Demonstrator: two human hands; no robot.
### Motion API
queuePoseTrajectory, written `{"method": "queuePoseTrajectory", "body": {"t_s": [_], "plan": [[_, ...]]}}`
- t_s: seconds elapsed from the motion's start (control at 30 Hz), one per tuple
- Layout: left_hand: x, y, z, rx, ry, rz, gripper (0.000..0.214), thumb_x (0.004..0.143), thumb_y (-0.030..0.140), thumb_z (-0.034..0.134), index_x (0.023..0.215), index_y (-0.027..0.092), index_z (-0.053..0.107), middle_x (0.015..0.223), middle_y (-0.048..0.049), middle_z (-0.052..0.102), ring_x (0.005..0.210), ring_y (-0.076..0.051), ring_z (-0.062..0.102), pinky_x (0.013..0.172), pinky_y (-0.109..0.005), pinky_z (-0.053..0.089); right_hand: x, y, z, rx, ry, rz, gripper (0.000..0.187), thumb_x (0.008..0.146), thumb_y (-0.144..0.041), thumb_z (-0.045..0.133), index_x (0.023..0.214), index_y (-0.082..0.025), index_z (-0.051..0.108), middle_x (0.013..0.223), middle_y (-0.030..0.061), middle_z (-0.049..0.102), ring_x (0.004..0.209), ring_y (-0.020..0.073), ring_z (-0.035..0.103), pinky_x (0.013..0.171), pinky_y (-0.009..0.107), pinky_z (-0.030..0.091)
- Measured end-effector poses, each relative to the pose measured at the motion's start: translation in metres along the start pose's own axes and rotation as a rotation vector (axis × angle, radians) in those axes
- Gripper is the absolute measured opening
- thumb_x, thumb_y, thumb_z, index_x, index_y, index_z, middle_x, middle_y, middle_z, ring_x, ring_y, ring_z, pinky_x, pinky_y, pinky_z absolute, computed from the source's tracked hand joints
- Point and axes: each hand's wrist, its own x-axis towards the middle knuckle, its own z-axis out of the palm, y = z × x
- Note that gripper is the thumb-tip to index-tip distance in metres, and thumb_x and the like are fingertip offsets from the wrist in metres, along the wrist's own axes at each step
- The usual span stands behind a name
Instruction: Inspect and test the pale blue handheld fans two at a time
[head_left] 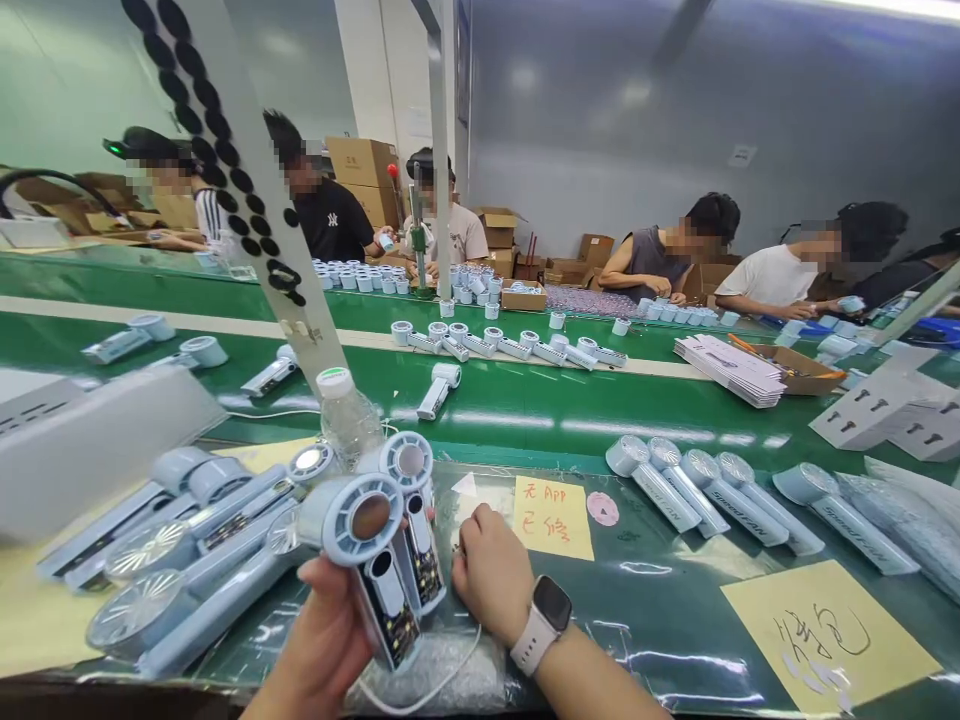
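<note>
The unit under inspection is a pale blue handheld fan (361, 520), held with its round head toward the person and its handle casing open, exposing a dark circuit board (397, 632) with small gold-coloured contacts. A second pale blue fan (411, 462) of the same type, its board also exposed, stands directly behind the first and touches it. Both are held above the near edge of a green work mat (660, 640). The left hand (319, 635) is closed around the first fan, with its fingers wrapped behind the unit. The right hand (489, 572), with a white-strapped smartwatch (546, 625) at the wrist, lies just beside the second fan's handle. Its fingers (471, 525) are curled closely together; whether they grip a small item cannot be determined from this view. To the left, a pile of similar fans (187, 540) lies beside a plastic water bottle (346, 415). To the right, a yellow note (552, 517) bearing handwritten characters lies on the mat, next to a row of assembled fans (701, 490). Beyond a green conveyor belt (487, 405), a co-worker (660, 255) sits with both hands at the far side of the line.
</note>
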Motion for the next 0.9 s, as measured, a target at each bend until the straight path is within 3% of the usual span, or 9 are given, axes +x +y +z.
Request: {"method": "queuePoseTrajectory", "body": {"t_s": [0.17,0.33,0.43,0.53,0.6,0.67,0.7,0.8,0.9], "plan": [[0.000,0.016,0.022,0.051,0.009,0.130,0.064,0.049,0.075,0.076,0.083,0.021,0.077,0.115,-0.0105,0.075,0.123,-0.040,0.059,0.102,-0.047,0.050,-0.020,-0.006,0.004,-0.046,-0.109,-0.041,0.017,0.078,-0.002,0.056,0.085,-0.017,0.061,0.089,0.0084,0.066,0.085,0.0251,0.063,0.077,0.036,0.051],[-0.002,0.013,0.046,0.023,-0.100,0.176,0.063,0.042,0.078,0.077,0.068,0.021,0.071,0.095,-0.0085,0.078,0.118,-0.042,0.061,0.103,-0.052,0.048,-0.027,-0.007,0.005,-0.031,-0.080,0.037,0.022,0.075,-0.001,0.057,0.094,-0.011,0.060,0.108,0.0235,0.061,0.106,0.0386,0.058,0.091,0.056,0.045],[0.000,0.012,0.050,0.033,-0.125,0.217,0.063,0.042,0.078,0.077,0.066,0.020,0.069,0.088,-0.0084,0.077,0.115,-0.041,0.063,0.101,-0.051,0.050,-0.034,-0.006,0.000,0.065,-0.130,0.038,0.022,0.080,0.002,0.050,0.090,-0.015,0.060,0.094,0.0144,0.067,0.094,0.0289,0.065,0.085,0.045,0.051],[0.002,0.013,0.051,0.055,-0.075,0.271,0.063,0.042,0.078,0.077,0.064,0.019,0.070,0.092,-0.0097,0.077,0.109,-0.039,0.066,0.092,-0.048,0.056,-0.052,-0.007,-0.008,0.399,-0.306,0.065,0.010,0.085,-0.012,0.059,0.091,-0.019,0.063,0.066,-0.0016,0.065,0.059,0.0161,0.066,0.060,0.027,0.054],[0.003,0.013,0.055,0.057,-0.037,0.284,0.062,0.043,0.077,0.078,0.063,0.018,0.069,0.098,-0.0101,0.076,0.106,-0.037,0.067,0.089,-0.046,0.058,-0.065,-0.012,-0.012,0.741,-0.393,0.128,0.011,0.080,-0.029,0.070,0.082,-0.019,0.067,0.055,-0.0045,0.059,0.047,0.0131,0.060,0.049,0.022,0.048],[0.003,0.010,0.060,0.042,-0.031,0.255,0.060,0.044,0.075,0.079,0.063,0.018,0.068,0.100,-0.0098,0.076,0.104,-0.037,0.068,0.088,-0.045,0.058,-0.073,-0.021,-0.016,0.949,-0.377,0.133,0.027,0.074,-0.044,0.075,0.068,-0.018,0.068,0.050,-0.0029,0.057,0.044,0.0130,0.057,0.044,0.022,0.043],[0.003,0.008,0.063,0.035,-0.041,0.232,0.060,0.044,0.074,0.080,0.063,0.018,0.068,0.101,-0.0097,0.076,0.102,-0.036,0.068,0.087,-0.045,0.058,-0.074,-0.025,-0.018,0.949,-0.341,0.090,0.033,0.074,-0.047,0.074,0.061,-0.018,0.067,0.047,-0.0020,0.056,0.044,0.0134,0.056,0.044,0.022,0.041],[0.002,0.000,0.069,0.046,-0.061,0.219,0.065,0.042,0.079,0.076,0.061,0.017,0.067,0.100,-0.0106,0.076,0.093,-0.032,0.071,0.077,-0.038,0.060,-0.072,-0.032,-0.027,0.828,-0.244,-0.046,0.041,0.081,-0.048,0.068,0.052,-0.019,0.064,0.046,0.0000,0.057,0.048,0.0150,0.057,0.047,0.023,0.042],[0.002,-0.004,0.070,0.064,-0.045,0.212,0.067,0.040,0.080,0.076,0.059,0.016,0.067,0.097,-0.0118,0.076,0.091,-0.029,0.071,0.073,-0.033,0.060,-0.069,-0.031,-0.036,0.739,-0.225,-0.082,0.043,0.084,-0.049,0.064,0.051,-0.021,0.063,0.045,-0.0003,0.058,0.047,0.0156,0.057,0.051,0.024,0.044]]}}
